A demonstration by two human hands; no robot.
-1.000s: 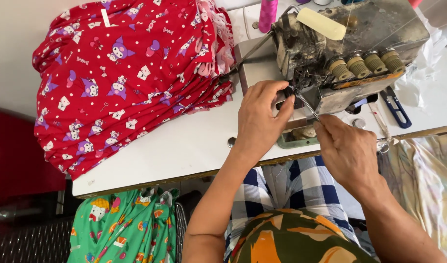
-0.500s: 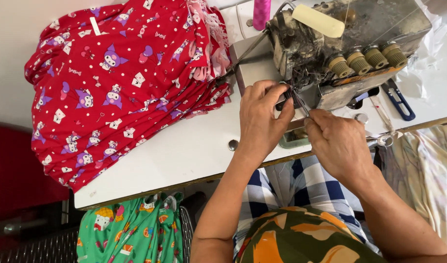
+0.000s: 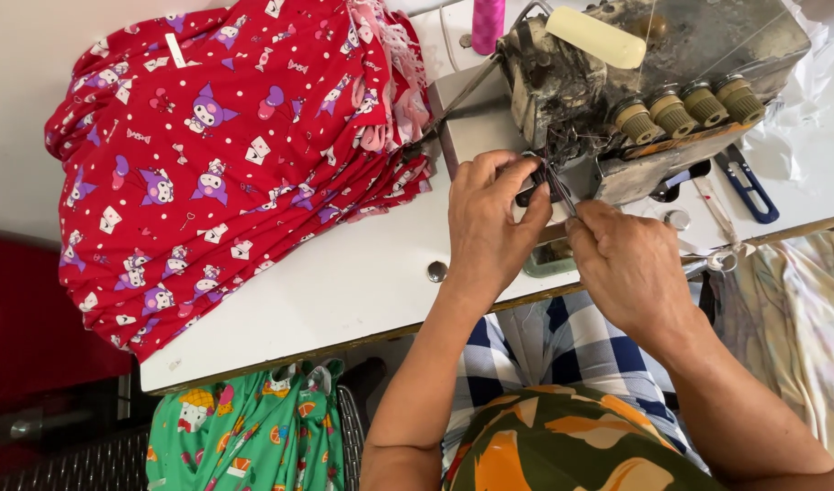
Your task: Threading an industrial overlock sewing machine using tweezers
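Setting: white table [image 3: 344,291] seen from above; worn grey overlock sewing machine [image 3: 653,82] at the far right corner; lap in blue-and-white check below the near edge.
Left hand [image 3: 492,223]: fingers curled and pinched together at the needle area [image 3: 555,177] on the front of the machine; appears to nip a fine thread, too thin to make out; fingertips touching the small dark part by the presser foot.
Right hand [image 3: 631,268]: closed in a loose fist near the near edge of the table, thumb and forefinger pressed around a slim metal tool, probably tweezers [image 3: 562,193], tip aimed up at the needle area; knuckles just beside the left hand.
Thing being worked on: the needle and looper area, at the front of the machine, between the two hands and touching both.
Step in hand: judged as threading or clearing thread at the needle; no cloth under the foot.
Next move calls for: by this reading, a steady, fine pull of the thread end with the tool; small motion, left hand bracing.
Nearby: four ribbed tension dials [image 3: 690,107] in a row above the right hand; pink thread cone [image 3: 487,23] at the far edge; blue-handled snips [image 3: 749,186] at the right edge.
Cloth: stack of red cartoon-print fabric [image 3: 226,164] heaped over the left end; green print cloth [image 3: 244,436] hanging below the near edge.
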